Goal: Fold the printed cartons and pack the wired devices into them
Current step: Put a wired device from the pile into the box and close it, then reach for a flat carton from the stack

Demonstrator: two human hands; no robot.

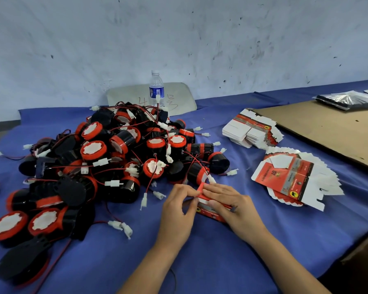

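Both hands are on one carton (208, 210). The left hand (177, 209) pinches its red end flap, and the right hand (232, 203) curls over the top, thumb beneath, gripping it. The carton sits low over the blue cloth (200, 262), near centre.

Just beyond and to the left is a big heap of black-and-red wired devices (106, 158), too many to count. To the right are two fanned stacks of flat cartons, a far one (251, 132) and a near one (293, 177). Past them lies one brown cardboard sheet (327, 128).

There is bare cloth near the person, and the table edge drops away at the near right. One water bottle (157, 88) stands far back against a scuffed pale wall (200, 39).
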